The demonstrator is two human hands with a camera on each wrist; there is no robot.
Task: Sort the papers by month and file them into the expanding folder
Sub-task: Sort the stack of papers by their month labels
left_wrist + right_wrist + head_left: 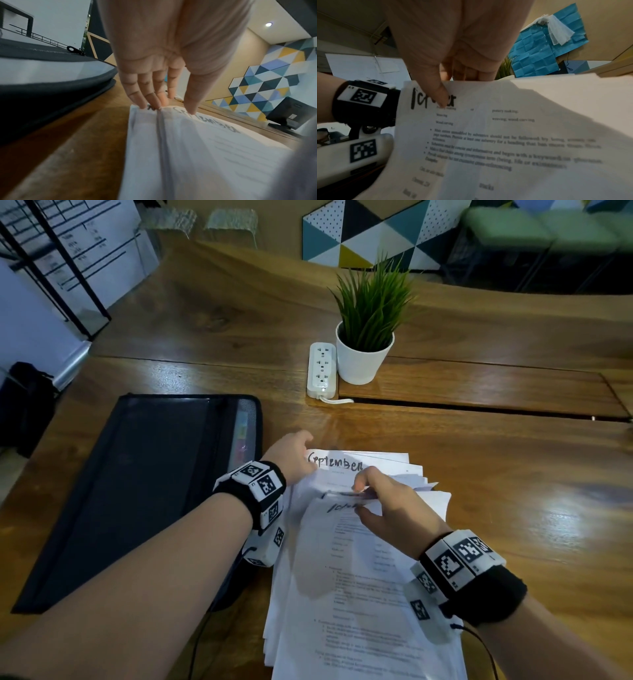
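Left wrist: left hand (pixel 163 56) pinches September sheet (pixel 214 138); right wrist: right hand (pixel 457 44) pinches papers (pixel 505 135)

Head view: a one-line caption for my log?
Left hand and right hand part the papers on the table, a September sheet showing, the folder beside them.
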